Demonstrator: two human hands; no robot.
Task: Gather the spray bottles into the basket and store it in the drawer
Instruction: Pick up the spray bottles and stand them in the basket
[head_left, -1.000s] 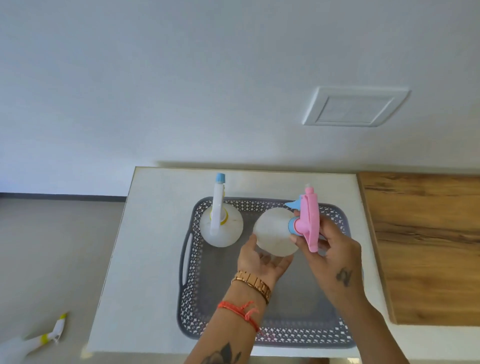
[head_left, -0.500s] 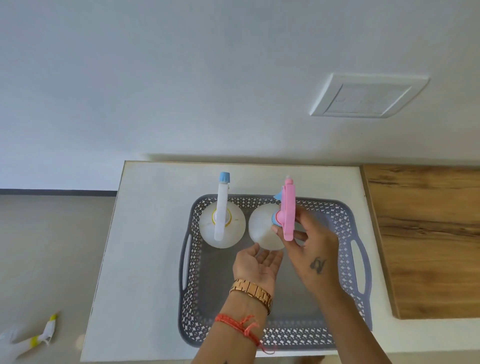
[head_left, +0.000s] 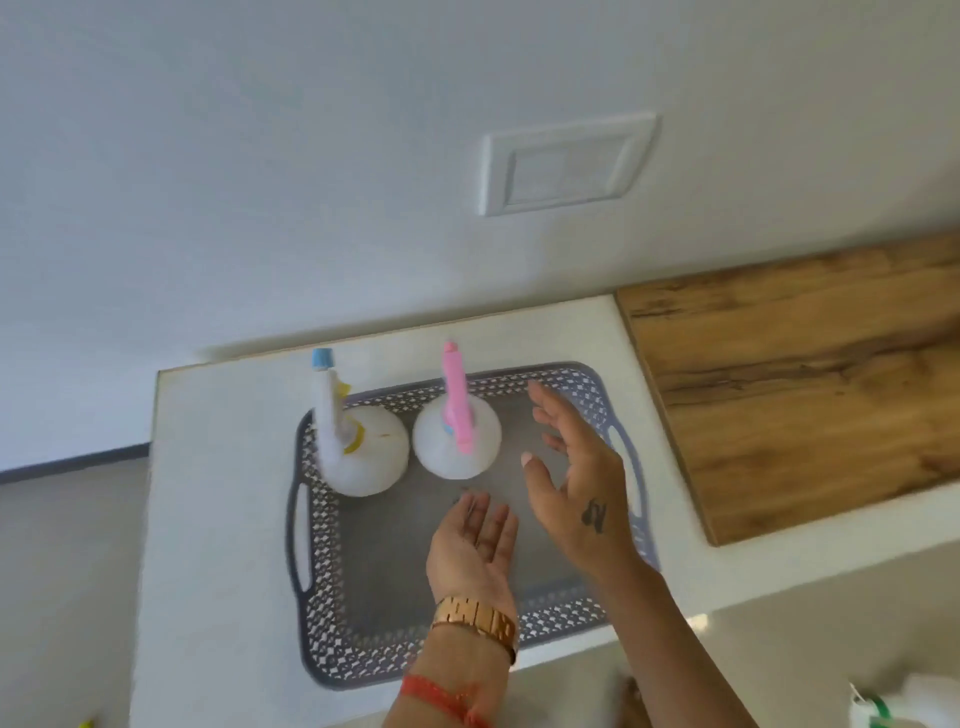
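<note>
A grey perforated basket (head_left: 311, 613) sits on the white counter (head_left: 218, 519). Two white spray bottles stand upright side by side at its far end: one with a white and blue sprayer (head_left: 363, 457) on the left, one with a pink sprayer (head_left: 457, 441) to its right. My left hand (head_left: 475, 545) hovers palm up over the basket's middle, open and empty. My right hand (head_left: 576, 478) is just right of the pink-topped bottle, fingers spread, not touching it.
A wooden countertop (head_left: 810, 374) adjoins the white counter on the right. A white wall plate (head_left: 566, 166) is on the wall behind. Another bottle with a green part (head_left: 893, 712) shows at the bottom right corner, and the floor (head_left: 62, 571) lies to the left.
My right hand has set the pink-topped bottle upright in the basket beside the other one and let go. Both hands have pulled back slightly. The view has tilted.
</note>
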